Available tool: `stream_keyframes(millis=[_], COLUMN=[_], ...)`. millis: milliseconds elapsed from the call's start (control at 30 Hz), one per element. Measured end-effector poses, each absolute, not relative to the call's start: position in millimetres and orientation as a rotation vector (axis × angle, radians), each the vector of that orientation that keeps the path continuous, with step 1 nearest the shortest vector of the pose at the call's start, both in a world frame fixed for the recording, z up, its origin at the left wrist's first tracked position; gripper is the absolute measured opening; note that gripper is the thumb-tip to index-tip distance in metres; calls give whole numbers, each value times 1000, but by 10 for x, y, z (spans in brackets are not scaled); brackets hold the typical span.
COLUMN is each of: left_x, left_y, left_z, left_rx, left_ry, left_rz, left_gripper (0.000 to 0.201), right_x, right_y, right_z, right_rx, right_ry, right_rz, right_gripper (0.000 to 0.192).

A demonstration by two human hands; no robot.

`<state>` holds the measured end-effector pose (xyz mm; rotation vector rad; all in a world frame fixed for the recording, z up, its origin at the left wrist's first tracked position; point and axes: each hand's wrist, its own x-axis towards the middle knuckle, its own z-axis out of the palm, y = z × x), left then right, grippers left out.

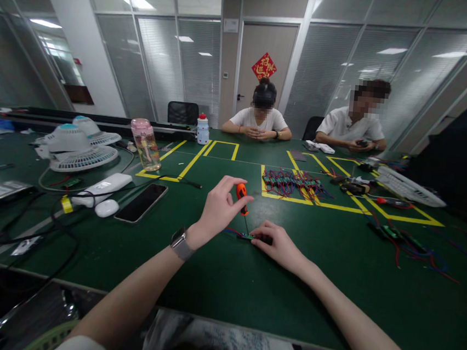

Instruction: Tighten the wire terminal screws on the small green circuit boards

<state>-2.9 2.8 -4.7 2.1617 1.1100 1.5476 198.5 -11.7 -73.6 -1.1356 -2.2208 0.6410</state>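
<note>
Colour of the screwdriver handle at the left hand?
Screwdriver handle: orange with black parts, best seen in the head view.

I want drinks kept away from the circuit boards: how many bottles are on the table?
2: a pink-lidded clear bottle beyond the phone, and a red-topped pale bottle farther back and to the right. Others could be hidden.

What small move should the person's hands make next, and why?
Probably a slight turn of the orange-and-black screwdriver with the left hand, the right hand bracing the green circuit board: the tip appears to meet the board, which the right hand touches at one end. Whether the tip sits in a screw is too small to tell.
</note>
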Motion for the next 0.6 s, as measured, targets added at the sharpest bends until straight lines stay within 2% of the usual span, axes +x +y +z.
stream_keyframes(millis=[200, 333, 600], left_x=[-45, -41, -29], left_y=[-31, -64, -76], left_z=[-28, -13, -17], left_rx=[2365, 2461, 2409], left_ry=[1024, 1029, 1050], left_rz=[1490, 1454, 1495], left_gripper=[28, 37, 32], right_x=[1983, 1983, 1987], right_y=[-117, -113, -113], right_z=[-744, -752, -747], right_rx=[-1131, -1121, -1121], right_ry=[-2219, -2213, -2222], right_rz=[633, 638, 630], right_gripper=[13, 14, 13])
